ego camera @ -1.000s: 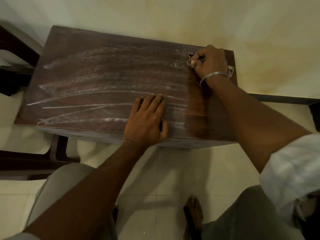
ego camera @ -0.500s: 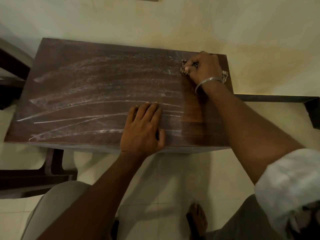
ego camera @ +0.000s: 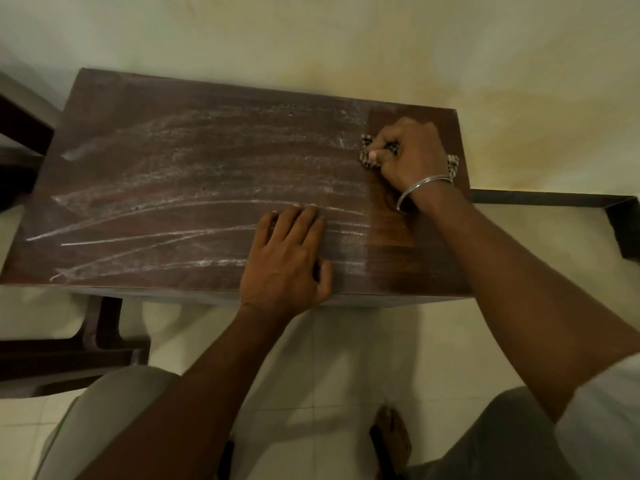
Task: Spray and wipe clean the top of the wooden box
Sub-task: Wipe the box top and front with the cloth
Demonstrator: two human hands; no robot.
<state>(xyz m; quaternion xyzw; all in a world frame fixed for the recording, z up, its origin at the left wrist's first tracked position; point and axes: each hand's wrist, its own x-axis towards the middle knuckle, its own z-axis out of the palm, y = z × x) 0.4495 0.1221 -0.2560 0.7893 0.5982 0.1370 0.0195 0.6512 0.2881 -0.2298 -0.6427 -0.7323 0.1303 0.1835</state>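
Head view
Box: the box (ego camera: 207,174) stands on a pale floor (ego camera: 346,358) against a wall (ego camera: 346,39); its dark flat top fills the middle of the view.
Streaks: long whitish streaks (ego camera: 173,209) run lengthwise over most of the top, from the left end almost to the right hand.
Strip: a darker, glossier strip (ego camera: 398,254) at the right end shows no streaks, so it looks already wiped; most of the top is left to do.
Cloth: a small checked cloth (ego camera: 366,157) lies on the top near the far right corner, mostly hidden under the right hand, with another bit showing past the wrist.
Right hand: the right hand (ego camera: 412,150), with a bangle (ego camera: 422,185) at the wrist, has its fingers curled round the cloth and presses it to the wood.
Left hand: the left hand (ego camera: 287,258) lies palm down by the near edge, fingers straight and together, holding nothing.
Spray: no bottle is in view.
Box handling: it looks rigid and heavy enough to stay put under a push; the flat left hand probably steadies it, so the box needs no grip.
Cloth handling: it looks soft and limp and will likely bunch or slip out on a long stroke; it is best held as a wad under palm and fingertips, with pressure straight down.
Surface: where it is damp the top may be slick, so the bracing hand does better on a dry part.
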